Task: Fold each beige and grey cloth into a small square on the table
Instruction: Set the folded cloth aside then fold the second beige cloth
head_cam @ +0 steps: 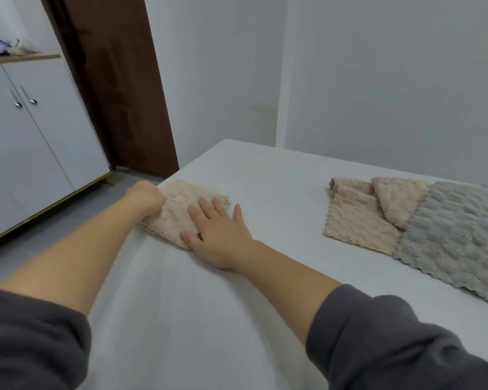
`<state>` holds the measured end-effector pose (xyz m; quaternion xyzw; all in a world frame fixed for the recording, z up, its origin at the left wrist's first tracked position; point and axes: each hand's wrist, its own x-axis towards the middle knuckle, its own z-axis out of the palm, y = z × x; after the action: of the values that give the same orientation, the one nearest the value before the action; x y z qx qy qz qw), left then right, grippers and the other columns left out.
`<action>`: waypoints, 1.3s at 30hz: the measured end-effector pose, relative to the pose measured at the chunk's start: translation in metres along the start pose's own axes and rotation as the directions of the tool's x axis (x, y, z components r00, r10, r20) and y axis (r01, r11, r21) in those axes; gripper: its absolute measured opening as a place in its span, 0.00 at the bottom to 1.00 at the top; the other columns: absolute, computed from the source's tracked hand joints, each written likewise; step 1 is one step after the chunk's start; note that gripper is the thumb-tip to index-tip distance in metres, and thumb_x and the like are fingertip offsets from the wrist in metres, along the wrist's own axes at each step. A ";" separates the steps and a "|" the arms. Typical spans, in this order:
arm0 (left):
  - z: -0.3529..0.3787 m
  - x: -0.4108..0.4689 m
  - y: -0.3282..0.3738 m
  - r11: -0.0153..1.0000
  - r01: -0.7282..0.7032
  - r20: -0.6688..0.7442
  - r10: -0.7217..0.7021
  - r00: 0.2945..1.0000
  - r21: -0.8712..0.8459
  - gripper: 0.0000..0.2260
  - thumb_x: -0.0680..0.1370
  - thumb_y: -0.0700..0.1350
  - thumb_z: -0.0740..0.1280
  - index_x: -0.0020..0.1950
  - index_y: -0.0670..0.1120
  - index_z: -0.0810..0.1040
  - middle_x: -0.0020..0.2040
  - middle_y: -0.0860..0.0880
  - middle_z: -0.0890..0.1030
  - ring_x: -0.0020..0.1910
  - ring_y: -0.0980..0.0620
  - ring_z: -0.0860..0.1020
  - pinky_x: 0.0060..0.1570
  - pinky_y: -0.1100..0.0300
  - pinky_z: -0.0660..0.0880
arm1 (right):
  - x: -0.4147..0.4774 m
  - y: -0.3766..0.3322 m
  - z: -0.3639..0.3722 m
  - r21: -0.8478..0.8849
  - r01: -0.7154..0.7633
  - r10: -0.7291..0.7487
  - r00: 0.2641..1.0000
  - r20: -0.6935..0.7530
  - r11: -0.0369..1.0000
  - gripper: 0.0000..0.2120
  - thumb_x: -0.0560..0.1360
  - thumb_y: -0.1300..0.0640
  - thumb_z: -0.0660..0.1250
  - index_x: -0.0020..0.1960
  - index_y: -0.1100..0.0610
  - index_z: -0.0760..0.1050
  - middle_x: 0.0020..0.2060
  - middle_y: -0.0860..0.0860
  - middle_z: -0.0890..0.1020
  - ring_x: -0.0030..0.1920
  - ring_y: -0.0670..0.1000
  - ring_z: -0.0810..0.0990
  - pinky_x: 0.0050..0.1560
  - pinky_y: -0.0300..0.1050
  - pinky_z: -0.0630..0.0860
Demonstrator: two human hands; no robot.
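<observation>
Smoothing looks like the step in hand: the folded beige cloth lies near the worktop's left edge, the right hand flat on it with fingers spread, the left hand curled on its left edge, apparently pinching it. Best to press outward from the crease and square the corners before letting go. Unfolded beige cloths and a grey cloth lie well apart, rightward. No writing is legible.
</observation>
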<state>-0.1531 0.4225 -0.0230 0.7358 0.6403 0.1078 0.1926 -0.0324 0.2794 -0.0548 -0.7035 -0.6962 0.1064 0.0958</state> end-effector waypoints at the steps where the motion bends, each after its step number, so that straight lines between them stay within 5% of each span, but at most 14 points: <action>1: 0.000 0.004 -0.003 1.000 0.006 -0.019 -0.006 1.000 0.011 0.12 0.81 0.44 0.62 0.57 0.37 0.79 0.57 0.39 0.80 0.56 0.39 0.77 0.55 0.51 0.74 | 0.005 -0.003 0.001 0.004 0.001 -0.001 1.000 0.001 1.000 0.31 0.81 0.39 0.45 0.80 0.50 0.45 0.79 0.51 0.44 0.78 0.54 0.39 0.73 0.65 0.35; 4: 0.002 0.009 -0.010 0.998 -0.012 -0.119 0.019 0.993 0.059 0.14 0.80 0.46 0.62 0.63 0.42 0.77 0.62 0.40 0.77 0.60 0.40 0.75 0.56 0.50 0.73 | 0.014 -0.008 0.005 0.004 -0.008 0.008 1.000 -0.016 1.000 0.31 0.81 0.39 0.46 0.80 0.50 0.45 0.79 0.52 0.43 0.78 0.55 0.38 0.73 0.65 0.35; 6: 0.008 0.008 -0.016 0.975 -0.194 -0.216 0.213 0.953 0.107 0.21 0.80 0.48 0.60 0.73 0.47 0.67 0.72 0.44 0.68 0.69 0.42 0.68 0.64 0.46 0.69 | 0.016 -0.006 0.007 -0.022 -0.033 0.032 0.998 -0.044 0.999 0.32 0.80 0.37 0.46 0.80 0.49 0.45 0.79 0.53 0.42 0.78 0.55 0.36 0.73 0.66 0.35; 9: 0.018 0.004 -0.022 0.879 -0.455 -0.018 0.462 0.887 0.140 0.24 0.84 0.53 0.51 0.79 0.53 0.53 0.80 0.53 0.52 0.78 0.50 0.52 0.74 0.41 0.54 | 0.014 0.001 0.009 -0.029 -0.071 0.070 0.997 -0.021 0.997 0.34 0.79 0.34 0.45 0.80 0.47 0.43 0.79 0.53 0.40 0.78 0.55 0.35 0.72 0.67 0.34; 12: 0.024 0.007 -0.025 0.871 -0.433 0.188 0.397 0.899 0.232 0.24 0.84 0.56 0.44 0.80 0.56 0.46 0.80 0.57 0.44 0.79 0.53 0.44 0.75 0.39 0.45 | 0.014 0.002 0.011 -0.056 -0.074 0.073 0.997 -0.016 0.996 0.33 0.79 0.33 0.44 0.80 0.46 0.43 0.79 0.53 0.41 0.78 0.55 0.36 0.72 0.67 0.34; 16: 0.018 0.004 -0.017 0.859 -0.397 0.217 0.342 0.914 0.322 0.25 0.84 0.57 0.43 0.80 0.55 0.44 0.80 0.55 0.41 0.79 0.51 0.43 0.74 0.37 0.43 | 0.007 0.006 0.002 -0.030 -0.071 0.072 0.997 0.010 0.997 0.33 0.79 0.33 0.44 0.79 0.44 0.43 0.79 0.52 0.40 0.78 0.55 0.36 0.72 0.67 0.34; 19: 0.018 -0.011 0.000 0.851 -0.403 0.021 0.421 0.907 0.336 0.27 0.83 0.56 0.47 0.80 0.49 0.47 0.80 0.49 0.44 0.79 0.48 0.45 0.74 0.38 0.47 | -0.019 0.027 -0.013 -0.064 -0.070 0.065 0.996 -0.067 0.995 0.32 0.80 0.34 0.44 0.79 0.45 0.43 0.79 0.52 0.41 0.78 0.55 0.36 0.73 0.65 0.36; 21: 0.023 -0.033 0.024 0.806 -0.487 -0.065 0.536 0.842 0.337 0.27 0.83 0.55 0.50 0.80 0.48 0.51 0.80 0.47 0.49 0.79 0.47 0.49 0.74 0.41 0.50 | -0.045 0.048 -0.024 -0.094 -0.086 0.075 0.990 -0.124 0.992 0.30 0.81 0.37 0.45 0.80 0.46 0.44 0.79 0.51 0.41 0.78 0.55 0.36 0.74 0.64 0.36; 27: 0.071 -0.112 0.130 0.614 -0.738 0.093 0.748 0.658 0.281 0.22 0.82 0.52 0.56 0.75 0.50 0.62 0.77 0.50 0.60 0.76 0.50 0.56 0.75 0.47 0.50 | -0.149 0.120 -0.057 -0.201 -0.263 0.225 0.955 -0.194 0.944 0.27 0.82 0.44 0.49 0.79 0.48 0.48 0.79 0.51 0.45 0.79 0.54 0.40 0.75 0.63 0.39; 32: 0.116 -0.164 0.207 0.493 -0.845 0.096 0.849 0.519 0.209 0.15 0.80 0.49 0.58 0.66 0.48 0.72 0.66 0.50 0.72 0.64 0.49 0.70 0.63 0.52 0.65 | -0.233 0.181 -0.075 -0.259 -0.464 0.413 0.882 -0.228 0.847 0.26 0.82 0.46 0.49 0.79 0.49 0.50 0.79 0.53 0.45 0.78 0.57 0.41 0.74 0.67 0.41; 39: 0.151 -0.190 0.256 0.564 -0.798 0.095 0.801 0.591 0.213 0.10 0.80 0.53 0.62 0.53 0.47 0.74 0.54 0.48 0.75 0.54 0.46 0.74 0.44 0.55 0.69 | -0.290 0.226 -0.077 -0.145 -0.539 0.506 0.836 -0.211 0.830 0.27 0.82 0.47 0.49 0.79 0.44 0.45 0.79 0.52 0.43 0.79 0.57 0.42 0.75 0.65 0.47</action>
<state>0.1083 0.1869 -0.0345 0.9619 0.2474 0.1118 0.0313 0.2041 -0.0119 -0.0401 -0.8796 -0.4733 0.0005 0.0489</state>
